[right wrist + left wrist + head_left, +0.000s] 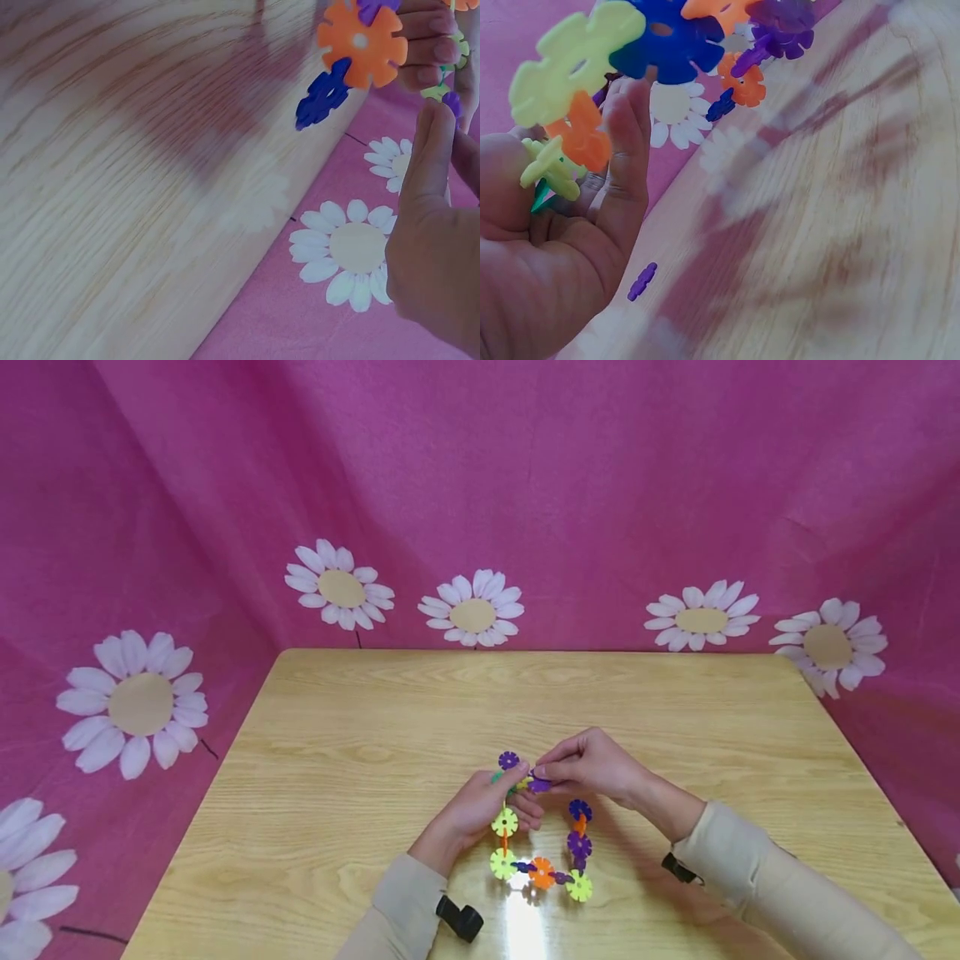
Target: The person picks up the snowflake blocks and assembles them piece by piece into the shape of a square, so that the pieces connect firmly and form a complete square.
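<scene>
A chain of slotted plastic snowflake discs, with a yellow disc [503, 863], an orange disc [542, 872] and purple and blue links, hangs in an open loop over the table. My left hand [468, 806] pinches its upper left part near a green disc [497, 777], with the thumb on top. Opposite it, my right hand [600, 768] pinches a purple disc [538, 785] right at the left fingertips. Whether that disc is slotted into the chain is hidden by fingers. The chain's free end is a dark blue disc [324, 96], seen below an orange disc in the right wrist view.
A loose purple disc [642, 281] lies on the wooden table [337, 718], just beyond the left hand. Pink cloth [570, 485] with white daisies stands behind the table and along its sides. Black straps are on both sleeves.
</scene>
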Motion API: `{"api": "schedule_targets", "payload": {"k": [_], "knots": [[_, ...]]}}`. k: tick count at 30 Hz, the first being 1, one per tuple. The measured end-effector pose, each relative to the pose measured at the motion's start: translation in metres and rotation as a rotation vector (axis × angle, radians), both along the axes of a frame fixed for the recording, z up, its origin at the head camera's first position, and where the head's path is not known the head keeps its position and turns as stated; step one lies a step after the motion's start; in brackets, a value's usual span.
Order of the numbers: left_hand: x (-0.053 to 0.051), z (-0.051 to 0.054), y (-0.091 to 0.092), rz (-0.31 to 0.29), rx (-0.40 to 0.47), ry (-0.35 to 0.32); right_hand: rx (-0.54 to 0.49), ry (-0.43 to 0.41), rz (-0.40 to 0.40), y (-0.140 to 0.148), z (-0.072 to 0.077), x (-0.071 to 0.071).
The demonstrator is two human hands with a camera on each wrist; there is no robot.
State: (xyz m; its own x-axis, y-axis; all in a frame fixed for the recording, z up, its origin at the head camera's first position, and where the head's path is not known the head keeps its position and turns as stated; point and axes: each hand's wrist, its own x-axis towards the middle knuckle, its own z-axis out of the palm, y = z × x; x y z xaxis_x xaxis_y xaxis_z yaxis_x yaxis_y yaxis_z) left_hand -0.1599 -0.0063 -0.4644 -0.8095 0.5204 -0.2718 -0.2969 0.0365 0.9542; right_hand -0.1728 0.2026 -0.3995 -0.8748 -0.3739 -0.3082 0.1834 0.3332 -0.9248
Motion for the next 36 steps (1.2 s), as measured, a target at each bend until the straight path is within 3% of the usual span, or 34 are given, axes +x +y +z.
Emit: {"api": "schedule_targets", "payload": {"k": [8, 18, 26, 36], "knots": [[0.001, -0.001, 0.0, -0.014, 0.018, -0.004, 0.065, 0.154, 0.021, 0.006, -0.009, -0.009], [0.001, 0.001, -0.003, -0.037, 0.014, -0.004, 0.355, 0.5, 0.175, 0.004, -0.029, -0.022], [0.001, 0.002, -0.003, -0.043, 0.029, -0.024, 0.428, 0.632, 0.232, -0.004, -0.036, -0.027], [0.0, 0.0, -0.003, -0.047, 0.049, -0.037, 0.54, 0.726, 0.215, -0.017, -0.047, -0.031]]}}
